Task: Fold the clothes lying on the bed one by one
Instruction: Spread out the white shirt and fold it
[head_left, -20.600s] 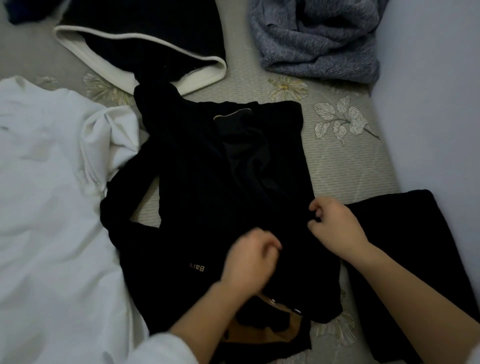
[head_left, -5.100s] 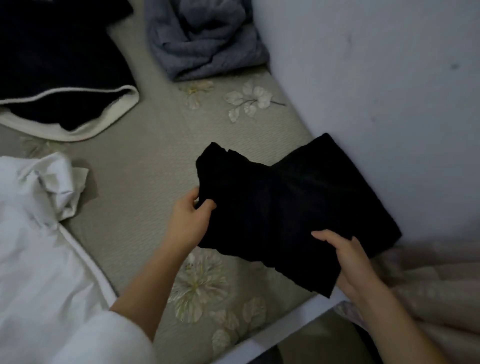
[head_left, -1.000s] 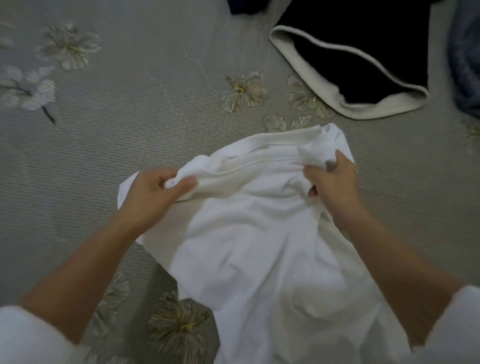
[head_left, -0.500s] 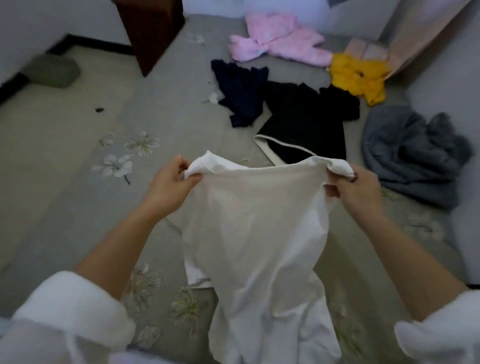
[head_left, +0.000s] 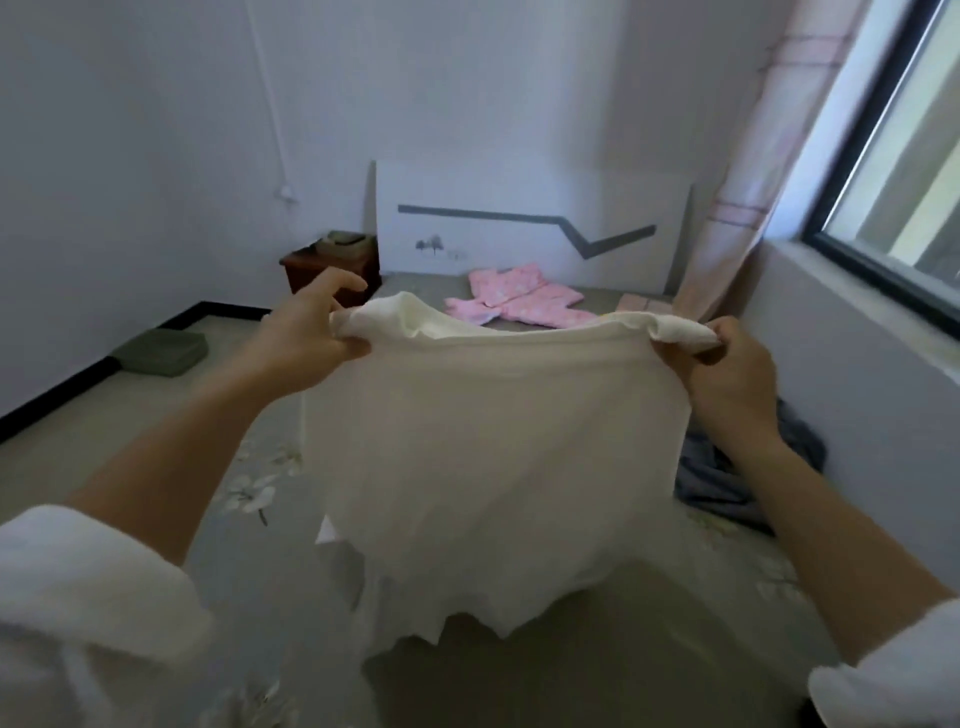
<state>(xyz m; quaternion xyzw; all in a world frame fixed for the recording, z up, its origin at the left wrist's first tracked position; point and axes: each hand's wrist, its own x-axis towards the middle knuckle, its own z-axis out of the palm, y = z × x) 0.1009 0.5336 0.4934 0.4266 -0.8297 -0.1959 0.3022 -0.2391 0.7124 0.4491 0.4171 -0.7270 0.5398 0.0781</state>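
White garment (head_left: 488, 447) hangs in the air above the bed (head_left: 249, 467), its top edge pinched by the left hand (head_left: 306, 332) and the right hand (head_left: 727, 374). Loose pinches could let a corner slip, dropping it crumpled.

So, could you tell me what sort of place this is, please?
Most likely a home bedroom: a bed with a headboard, a pink garment lying on it, and a curtain beside a window.

No legible text — headboard (head_left: 519, 218) marks unreadable.
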